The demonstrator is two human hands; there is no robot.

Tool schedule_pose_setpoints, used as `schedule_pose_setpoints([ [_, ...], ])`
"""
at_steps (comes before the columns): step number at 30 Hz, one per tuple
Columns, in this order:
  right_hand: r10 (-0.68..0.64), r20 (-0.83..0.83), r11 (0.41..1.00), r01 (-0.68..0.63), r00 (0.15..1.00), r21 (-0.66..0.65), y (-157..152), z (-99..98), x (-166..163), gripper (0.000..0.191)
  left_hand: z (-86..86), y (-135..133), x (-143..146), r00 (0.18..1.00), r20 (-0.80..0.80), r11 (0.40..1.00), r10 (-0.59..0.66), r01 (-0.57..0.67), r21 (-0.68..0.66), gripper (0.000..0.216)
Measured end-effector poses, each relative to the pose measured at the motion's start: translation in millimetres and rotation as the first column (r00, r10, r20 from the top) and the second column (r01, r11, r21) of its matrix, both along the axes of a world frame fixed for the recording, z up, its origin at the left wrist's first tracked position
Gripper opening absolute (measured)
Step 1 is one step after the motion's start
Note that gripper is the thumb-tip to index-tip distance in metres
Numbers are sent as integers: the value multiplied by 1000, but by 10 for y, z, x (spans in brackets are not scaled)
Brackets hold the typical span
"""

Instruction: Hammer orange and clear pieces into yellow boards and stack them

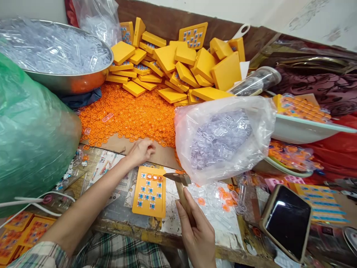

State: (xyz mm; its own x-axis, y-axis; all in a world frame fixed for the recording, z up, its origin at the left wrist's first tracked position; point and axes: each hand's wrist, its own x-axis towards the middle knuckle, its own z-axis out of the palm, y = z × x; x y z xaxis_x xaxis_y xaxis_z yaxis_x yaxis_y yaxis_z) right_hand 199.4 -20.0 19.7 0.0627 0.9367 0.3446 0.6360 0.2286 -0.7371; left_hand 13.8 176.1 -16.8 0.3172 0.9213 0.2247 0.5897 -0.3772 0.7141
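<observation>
My right hand (196,230) is wrapped round the wooden handle of a hammer (181,191). The hammer's dark metal head hangs just right of a yellow plastic panel (136,203), which lies flat on the worktable. Several small blue-and-white pieces sit in the panel, and a few clear orange caps (154,177) line its top row. Beyond the panel, my left hand (142,152) is closed with curled fingers over the cardboard, at the near edge of a heap of orange caps (131,115). Whatever its fingertips may hold is hidden.
Stacked yellow panels (192,67) rise behind the heap. A bag of clear plastic pieces (223,137) stands right of it. A metal basin (69,78) and green bag (36,137) crowd the left. A phone-like device (288,219) lies at right.
</observation>
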Motion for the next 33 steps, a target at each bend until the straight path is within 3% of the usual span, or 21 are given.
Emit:
schedule_pose_setpoints([
  [6,7,-10,999,-8,1000,-39,-10,-45,-12,56,-14,-288,-65,999,-8,999,-45,46,27,23],
  [11,64,-9,998,-64,998,-15,11,-29,-90,59,97,-724,-297,996,56,996,-75,72,44,39],
  [15,137,34,990,-136,990,-31,60,-30,-208,60,92,-1000,-390,989,104,987,-108,95,126,43],
  [20,225,176,970,-204,958,-132,134,55,-312,59,53,-1027,-371,988,48,974,-148,137,182,50],
  [25,208,217,978,-200,954,-57,130,97,-312,63,34,-1033,-385,987,42,972,-153,142,188,57],
  [28,220,296,973,-187,929,-137,110,70,-302,59,58,-1080,-392,986,76,976,-149,134,173,58],
  [31,219,243,970,-183,945,-163,104,49,-276,57,117,-1054,-428,988,92,989,-122,112,100,53],
  [33,181,147,980,-166,972,-109,106,43,-246,58,152,-926,-459,998,61,997,-11,7,77,42],
])
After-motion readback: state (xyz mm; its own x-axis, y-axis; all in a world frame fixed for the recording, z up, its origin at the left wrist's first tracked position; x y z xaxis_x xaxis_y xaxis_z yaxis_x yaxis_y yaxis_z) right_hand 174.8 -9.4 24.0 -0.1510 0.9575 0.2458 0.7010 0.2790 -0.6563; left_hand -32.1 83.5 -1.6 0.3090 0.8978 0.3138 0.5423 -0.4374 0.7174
